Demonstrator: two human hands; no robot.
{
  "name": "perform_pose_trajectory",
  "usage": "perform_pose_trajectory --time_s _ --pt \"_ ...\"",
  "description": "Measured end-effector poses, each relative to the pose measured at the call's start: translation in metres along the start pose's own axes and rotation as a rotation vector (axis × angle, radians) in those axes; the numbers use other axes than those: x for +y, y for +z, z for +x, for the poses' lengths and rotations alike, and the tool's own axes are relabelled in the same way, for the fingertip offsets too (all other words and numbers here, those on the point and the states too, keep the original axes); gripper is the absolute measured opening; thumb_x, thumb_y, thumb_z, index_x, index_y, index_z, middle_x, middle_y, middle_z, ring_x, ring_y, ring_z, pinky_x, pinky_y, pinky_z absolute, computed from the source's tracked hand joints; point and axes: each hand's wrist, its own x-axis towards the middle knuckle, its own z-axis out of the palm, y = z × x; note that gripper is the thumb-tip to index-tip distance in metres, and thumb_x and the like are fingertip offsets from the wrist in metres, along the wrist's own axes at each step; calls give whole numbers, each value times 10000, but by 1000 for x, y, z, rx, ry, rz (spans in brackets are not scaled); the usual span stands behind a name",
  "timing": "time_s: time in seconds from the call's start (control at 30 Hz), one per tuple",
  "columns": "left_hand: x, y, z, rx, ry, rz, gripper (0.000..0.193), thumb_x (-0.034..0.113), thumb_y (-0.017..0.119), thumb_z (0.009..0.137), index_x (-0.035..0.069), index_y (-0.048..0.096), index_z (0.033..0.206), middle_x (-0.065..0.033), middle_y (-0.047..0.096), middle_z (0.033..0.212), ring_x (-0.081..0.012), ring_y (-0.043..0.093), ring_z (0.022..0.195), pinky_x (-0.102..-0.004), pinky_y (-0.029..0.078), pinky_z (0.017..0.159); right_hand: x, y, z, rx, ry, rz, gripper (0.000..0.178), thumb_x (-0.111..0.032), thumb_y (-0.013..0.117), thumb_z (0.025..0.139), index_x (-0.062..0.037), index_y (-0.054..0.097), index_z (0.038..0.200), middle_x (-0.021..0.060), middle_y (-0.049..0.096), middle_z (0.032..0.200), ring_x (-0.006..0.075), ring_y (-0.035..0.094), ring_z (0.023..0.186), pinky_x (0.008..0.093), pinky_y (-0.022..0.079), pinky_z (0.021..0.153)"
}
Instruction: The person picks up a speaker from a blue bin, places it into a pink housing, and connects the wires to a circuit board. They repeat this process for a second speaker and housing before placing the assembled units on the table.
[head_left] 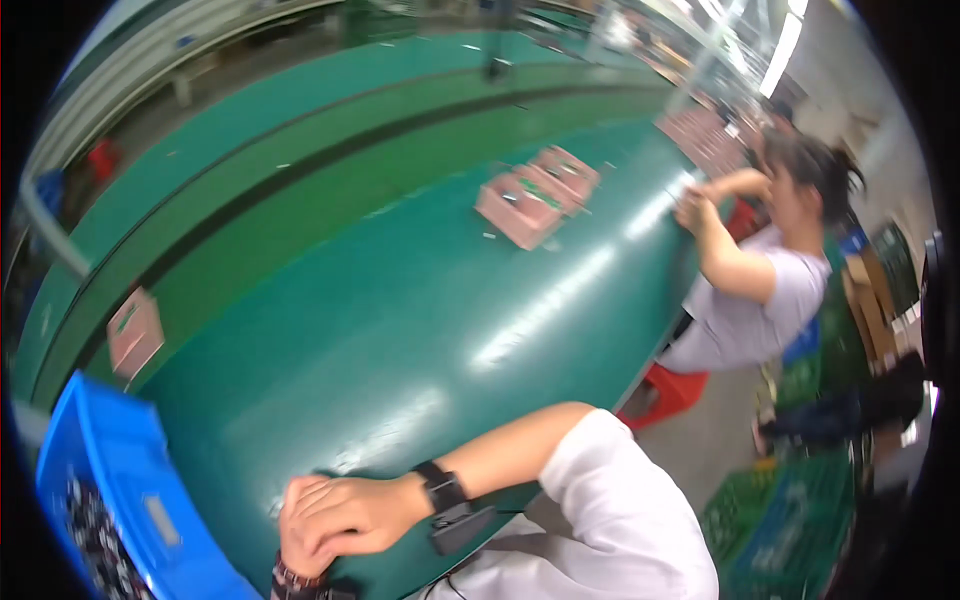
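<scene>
My right hand (pixel 360 512) is folded over my left hand (pixel 296 535) at the near edge of the green work table (pixel 400 330). Its fingers wrap round the left hand, and no tool or part shows in them. The left hand's fingers are mostly hidden beneath. A black strap with a small dark device (pixel 450 505) sits on my right wrist. Close to my left hand stands a blue plastic bin (pixel 150 480), holding many small dark parts (pixel 98 540) too blurred to name.
Two pink trays (pixel 525 215) with green and pale pieces sit mid-table. Another pink tray (pixel 135 332) is at the far left. At right, a co-worker (pixel 765 270) sits on a red stool (pixel 668 392), arms raised over the table. Green crates (pixel 780 530) stand on the floor.
</scene>
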Motion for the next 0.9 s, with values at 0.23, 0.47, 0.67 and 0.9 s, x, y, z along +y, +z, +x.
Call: perform_pose_trajectory --time_s 0.23,0.47,0.67,0.9 --pt "-42 29 -54 437 -492 -449 330 122 540 907 -11 445 1193 -104 493 1166 -199 538 1011 -357 454 864 26 -17 -7 182 250 -212 207 -156 562 861 -36 481 1009 108 540 916 294 556 854 399 446 771" --pt "-14 14 -27 663 -603 -562 258 160 528 942 18 483 1152 -119 533 1127 -205 536 1024 -343 428 909 39 -4 -12 40 474 4 243 -178 512 933 -33 406 1097 111 515 956 241 567 828 383 453 723" --pt "-6 13 -22 662 -587 -636 210 132 490 969 10 479 1140 -121 554 1106 -192 540 1014 -293 418 901 42 -3 -7 43 623 338 169 -81 480 929 -17 406 1067 94 567 923 174 618 738 339 496 640" --pt "1 9 -20 628 -679 -628 146 124 492 964 34 514 1076 -89 556 1039 -157 552 901 -256 441 774 40 -10 -7 -79 655 420 239 -120 492 944 -39 401 1149 109 587 927 172 599 737 319 470 648"
